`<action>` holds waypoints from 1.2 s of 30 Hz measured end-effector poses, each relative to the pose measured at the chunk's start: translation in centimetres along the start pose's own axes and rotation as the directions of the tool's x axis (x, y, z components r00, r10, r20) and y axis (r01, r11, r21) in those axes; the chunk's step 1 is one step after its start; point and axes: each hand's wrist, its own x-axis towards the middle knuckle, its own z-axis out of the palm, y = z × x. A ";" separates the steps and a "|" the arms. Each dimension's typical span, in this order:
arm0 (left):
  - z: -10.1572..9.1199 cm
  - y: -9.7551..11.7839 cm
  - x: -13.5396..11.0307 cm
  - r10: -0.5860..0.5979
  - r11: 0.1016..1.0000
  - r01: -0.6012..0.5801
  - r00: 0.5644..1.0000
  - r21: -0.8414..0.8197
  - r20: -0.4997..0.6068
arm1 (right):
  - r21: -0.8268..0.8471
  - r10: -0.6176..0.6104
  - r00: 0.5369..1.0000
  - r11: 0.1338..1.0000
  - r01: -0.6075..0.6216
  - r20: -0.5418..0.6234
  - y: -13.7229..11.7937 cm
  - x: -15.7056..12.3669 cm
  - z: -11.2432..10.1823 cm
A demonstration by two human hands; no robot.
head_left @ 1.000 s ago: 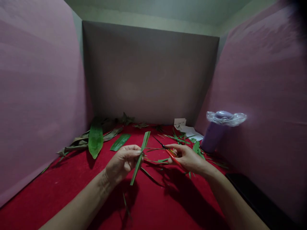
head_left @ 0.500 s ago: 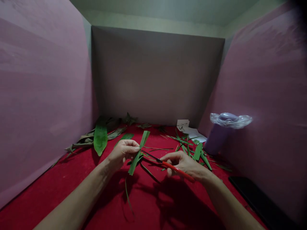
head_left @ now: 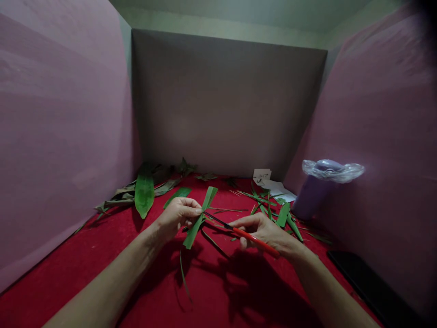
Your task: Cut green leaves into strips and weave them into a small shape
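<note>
Between thumb and fingers, my left hand (head_left: 180, 212) pinches a bundle of green leaf strips (head_left: 193, 234) at its narrow middle, where the strips cross. Thin stems (head_left: 215, 243) stick out and hang below it. My right hand (head_left: 261, 230) is closed on scissors (head_left: 256, 241) with red handles and dark blades. The blade tips reach the middle of the bundle, close to my left thumb. Whether the blades touch the leaf, I cannot tell. Both hands are held above the red cloth (head_left: 205, 291).
Cut leaf strips (head_left: 283, 215) lie scattered on the right. A broad green leaf (head_left: 144, 196) and dry leaves (head_left: 119, 200) lie at left. White papers (head_left: 278, 190), a purple container (head_left: 309, 198) with plastic over its top and a black flat object (head_left: 368, 282) are on the right. Pink walls flank both sides.
The scissor blades look closer together, with their tips at the middle of the bundle. The view has shifted slightly; both hands keep their holds.
</note>
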 end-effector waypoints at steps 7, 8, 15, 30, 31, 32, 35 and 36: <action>0.0 0.0 0.0 -0.007 1.000 0.007 1.000 0.012 -0.001 | 0.040 -0.008 1.000 0.999 0.008 0.001 0.2 0.0 -0.1; -0.1 -0.1 0.0 -0.007 1.000 0.007 1.000 0.012 0.000 | 0.044 -0.022 1.000 0.999 0.022 -0.001 0.1 0.0 -0.1; -0.3 -0.4 0.3 -0.012 1.000 0.012 1.000 0.023 0.009 | 0.033 0.015 0.999 0.999 -0.016 0.038 0.5 0.2 -0.4; -0.1 -0.2 0.2 -0.033 0.999 0.033 0.999 0.034 0.007 | -0.014 -0.048 0.997 0.999 0.049 0.061 0.6 0.2 -0.4; -0.1 -0.2 0.2 -0.034 0.999 0.034 0.999 0.035 0.007 | -0.019 -0.055 0.996 0.998 0.057 0.063 0.7 0.2 -0.4; -0.1 -0.2 0.2 -0.036 0.999 0.035 0.999 0.035 0.007 | -0.024 -0.061 0.996 0.998 0.063 0.065 0.8 0.2 -0.4; -0.1 -0.1 0.1 -0.045 0.998 0.045 0.999 0.032 0.011 | -0.045 -0.070 0.995 0.996 0.073 0.070 0.9 0.2 -0.5; -0.1 -0.1 0.1 -0.050 0.998 0.049 0.999 0.030 0.014 | -0.056 -0.075 0.995 0.995 0.079 0.071 1.0 0.2 -0.5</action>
